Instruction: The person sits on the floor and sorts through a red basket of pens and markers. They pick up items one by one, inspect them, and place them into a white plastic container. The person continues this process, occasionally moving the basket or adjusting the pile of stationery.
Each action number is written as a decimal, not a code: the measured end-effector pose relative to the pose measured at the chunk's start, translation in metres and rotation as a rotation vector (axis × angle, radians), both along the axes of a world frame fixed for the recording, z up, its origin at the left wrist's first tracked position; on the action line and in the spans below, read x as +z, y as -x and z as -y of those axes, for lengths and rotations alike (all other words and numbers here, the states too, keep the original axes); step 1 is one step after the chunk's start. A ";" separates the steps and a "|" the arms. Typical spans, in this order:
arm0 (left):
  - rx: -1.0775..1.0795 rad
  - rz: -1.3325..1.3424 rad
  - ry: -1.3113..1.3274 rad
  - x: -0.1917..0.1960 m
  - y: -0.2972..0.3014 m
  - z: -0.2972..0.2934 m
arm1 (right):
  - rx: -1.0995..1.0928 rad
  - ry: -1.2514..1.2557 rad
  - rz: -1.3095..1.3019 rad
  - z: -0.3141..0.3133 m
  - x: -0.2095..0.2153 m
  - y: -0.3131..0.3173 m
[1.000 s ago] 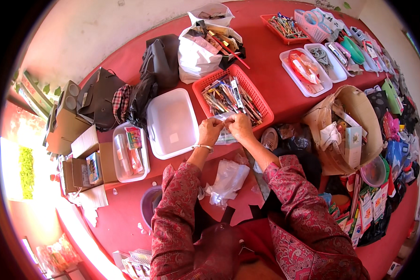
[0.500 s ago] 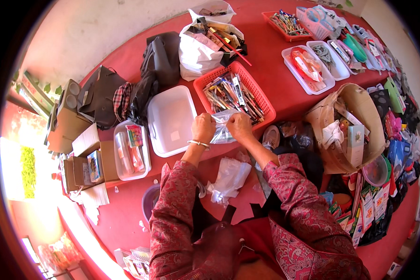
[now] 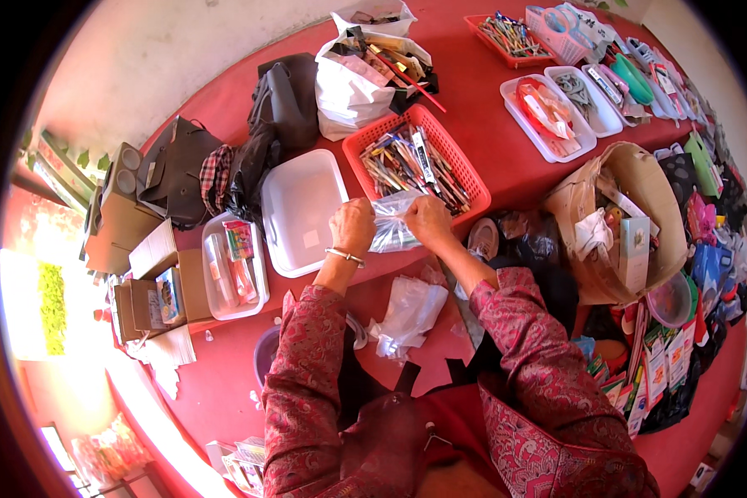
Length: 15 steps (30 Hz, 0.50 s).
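a small clear plastic bag point(image 3: 393, 226) is held up between both hands, just over the near edge of the red table point(image 3: 473, 108), in front of the red mesh basket point(image 3: 465, 170). what is inside the bag is too blurred to tell. the left hand point(image 3: 353, 227) is closed on the bag's left side, fingers curled in, a thin bangle point(image 3: 344, 256) on the wrist. the right hand point(image 3: 427, 222) is closed on the bag's right side, pinching its top edge. the two hands are near each other with the bag stretched between them.

just behind the bag, the red mesh basket is full of pens and pencils point(image 3: 411, 162) lying at a slant. to the left of the left hand sits an empty white rectangular tray point(image 3: 303, 212), and left of that a clear plastic tub point(image 3: 232, 266) with small packets in it. below the hands, on the lap side, lies a crumpled white plastic bag point(image 3: 409, 314).

farther back stand a white carrier bag point(image 3: 349, 91) stuffed with stationery and a dark handbag point(image 3: 286, 100). to the right, a brown paper sack point(image 3: 639, 178) gapes open with boxes and paper inside. white trays point(image 3: 548, 116) of small goods line the far right of the table. cardboard boxes point(image 3: 133, 241) sit at the far left.
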<state>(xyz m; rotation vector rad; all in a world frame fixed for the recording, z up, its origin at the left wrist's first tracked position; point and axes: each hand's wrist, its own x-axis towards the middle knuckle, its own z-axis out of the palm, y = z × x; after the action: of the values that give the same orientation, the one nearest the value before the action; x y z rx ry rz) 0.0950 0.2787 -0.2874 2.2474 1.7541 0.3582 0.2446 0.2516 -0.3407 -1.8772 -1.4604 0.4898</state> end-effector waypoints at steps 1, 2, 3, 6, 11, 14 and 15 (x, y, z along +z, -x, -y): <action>-0.013 -0.006 0.004 0.003 -0.001 0.001 | 0.005 0.013 0.038 -0.003 -0.008 -0.005; -0.026 -0.012 0.008 0.005 -0.002 0.001 | 0.011 0.025 0.075 -0.005 -0.011 -0.010; -0.058 -0.026 -0.022 0.003 0.002 0.001 | 0.015 0.093 0.054 -0.005 0.002 -0.012; -0.163 -0.024 -0.093 -0.008 0.008 -0.006 | 0.091 0.246 -0.143 -0.016 0.046 -0.032; -0.275 0.015 -0.121 -0.005 -0.021 0.000 | 0.223 -0.142 -0.339 0.006 0.128 -0.056; -0.338 -0.133 -0.168 -0.013 -0.032 0.006 | 0.134 -0.019 -0.566 0.025 0.138 -0.055; -0.349 -0.173 -0.171 -0.018 -0.033 0.002 | 0.132 0.015 -0.537 0.024 0.139 -0.051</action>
<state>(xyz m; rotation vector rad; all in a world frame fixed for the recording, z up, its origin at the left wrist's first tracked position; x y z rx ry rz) 0.1281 0.2768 -0.3049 2.7189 1.4093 0.2531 0.2957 0.2275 -0.2014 -1.5029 -1.2156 0.9833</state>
